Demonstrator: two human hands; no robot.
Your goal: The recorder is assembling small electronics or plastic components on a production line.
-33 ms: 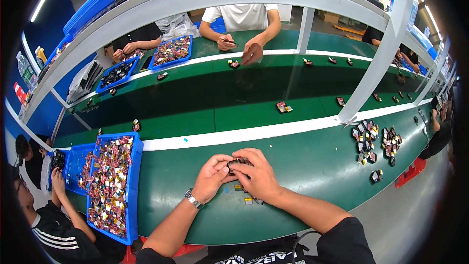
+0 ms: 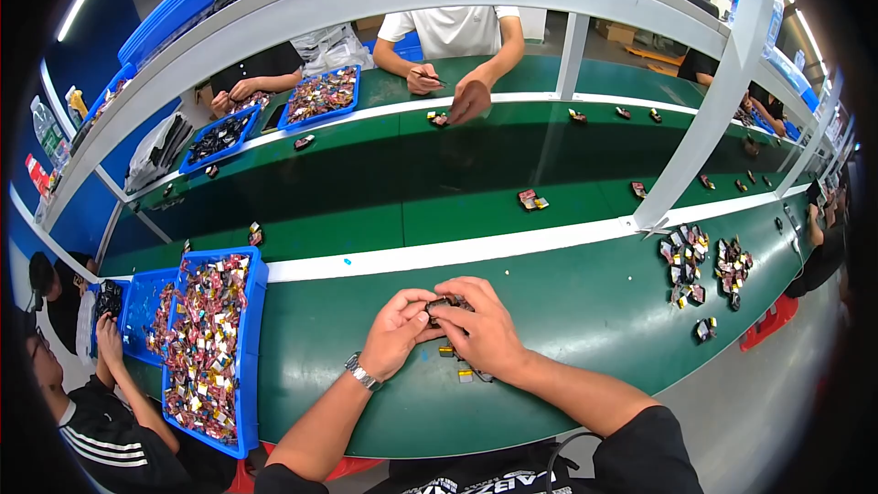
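Note:
My left hand [image 2: 395, 334] and my right hand [image 2: 485, 325] meet over the green table in front of me. Both are closed around a small black electronic part [image 2: 446, 304], its shape mostly covered by my fingers. Just below my hands, small yellow-and-silver pieces [image 2: 465, 376] with dark wires lie on the table, partly hidden by my right hand. A blue tray [image 2: 259, 311] heaped with small red, white and yellow electronic pieces stands left of my hands. To the right, several black-and-red assemblies [image 2: 684, 265] lie in clusters.
Beyond a white rail [image 2: 439, 254] runs a green conveyor belt [image 2: 366, 220] carrying scattered parts [image 2: 532, 199]. A grey metal post [image 2: 700, 128] rises at the right. Opposite, a person in white [image 2: 453, 37] reaches over the belt; another person [image 2: 110, 430] sits at the left.
My hands keep their place and hold. Across the belt, the hand of the person in white has shifted very slightly.

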